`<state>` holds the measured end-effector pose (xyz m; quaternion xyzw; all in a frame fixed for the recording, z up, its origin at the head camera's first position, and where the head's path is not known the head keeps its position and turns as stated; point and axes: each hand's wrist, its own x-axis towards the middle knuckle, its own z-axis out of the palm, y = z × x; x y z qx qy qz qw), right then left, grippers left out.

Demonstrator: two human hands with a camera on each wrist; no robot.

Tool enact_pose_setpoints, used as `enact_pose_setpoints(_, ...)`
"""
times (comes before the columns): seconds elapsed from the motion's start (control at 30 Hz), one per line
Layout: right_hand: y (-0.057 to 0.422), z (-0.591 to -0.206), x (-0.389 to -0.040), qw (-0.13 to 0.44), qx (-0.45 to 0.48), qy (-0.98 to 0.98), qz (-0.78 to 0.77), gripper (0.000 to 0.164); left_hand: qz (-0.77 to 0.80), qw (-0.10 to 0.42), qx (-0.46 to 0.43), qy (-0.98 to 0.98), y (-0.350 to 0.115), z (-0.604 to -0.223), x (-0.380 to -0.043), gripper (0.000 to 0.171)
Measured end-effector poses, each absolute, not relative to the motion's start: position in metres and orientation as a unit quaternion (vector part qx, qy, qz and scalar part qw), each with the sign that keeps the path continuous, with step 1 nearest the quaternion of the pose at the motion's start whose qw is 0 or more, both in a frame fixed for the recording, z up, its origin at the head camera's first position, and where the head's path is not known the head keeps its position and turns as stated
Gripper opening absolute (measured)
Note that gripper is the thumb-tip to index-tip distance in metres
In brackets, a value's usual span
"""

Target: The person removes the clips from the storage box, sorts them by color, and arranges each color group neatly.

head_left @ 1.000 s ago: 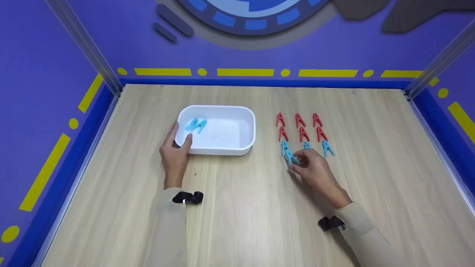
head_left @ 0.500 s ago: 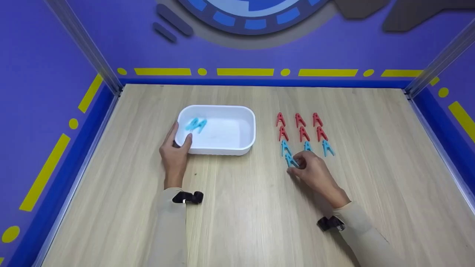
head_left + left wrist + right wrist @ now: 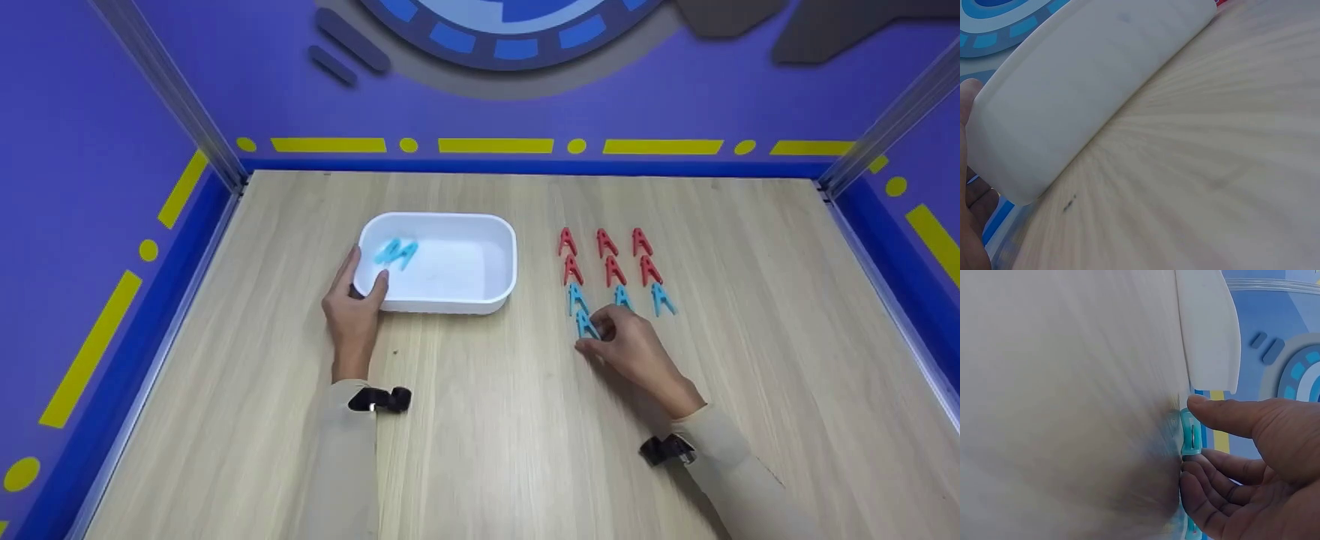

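A white plastic tub (image 3: 465,306) stands on the table, two light-blue clothespins (image 3: 407,253) lying inside at its left. My left hand (image 3: 354,319) grips the tub's near left corner, thumb over the rim and fingers along the outer wall. My right hand (image 3: 634,341) pinches a blue clothespin (image 3: 586,325) at the tabletop, thumb and fingers on either side of it in the right wrist view. This clothespin lies just below another blue clothespin (image 3: 577,298) in the left column. A middle blue clothespin (image 3: 622,297) is partly hidden behind the fingers.
Red clothespins (image 3: 615,271) form two rows behind the blue row, with a blue clothespin (image 3: 661,298) at its right end. The wooden table (image 3: 480,435) is bounded by a blue back wall (image 3: 510,112) and side walls.
My right hand has brought the pinched clothespin slightly down and toward the near side, turning it more in line with the left column. The left hand and tub have stayed put.
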<state>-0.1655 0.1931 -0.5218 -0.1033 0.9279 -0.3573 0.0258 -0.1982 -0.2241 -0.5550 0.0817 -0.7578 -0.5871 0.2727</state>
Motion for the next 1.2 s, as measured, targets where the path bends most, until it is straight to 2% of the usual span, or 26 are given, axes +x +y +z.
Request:
enact_pose_setpoints(0.53, 0.19, -0.519, -0.163, 0.053, -0.09, 0.929, -0.356, 0.038, -0.58, 0.269, 0.084, -0.765, -0.223, -0.554, -0.197, 0.066)
enact_pose_setpoints(0.9, 0.19, -0.516, -0.163, 0.052, -0.092, 0.933, -0.345, 0.04, -0.596, 0.27, 0.076, -0.753, -0.222, -0.556, -0.198, 0.066)
enact_pose_setpoints(1.2, 0.186, -0.494, -0.175, -0.001, -0.109, 0.92, -0.376, 0.042, -0.586, 0.257, 0.084, -0.763, -0.223, -0.555, -0.197, 0.066)
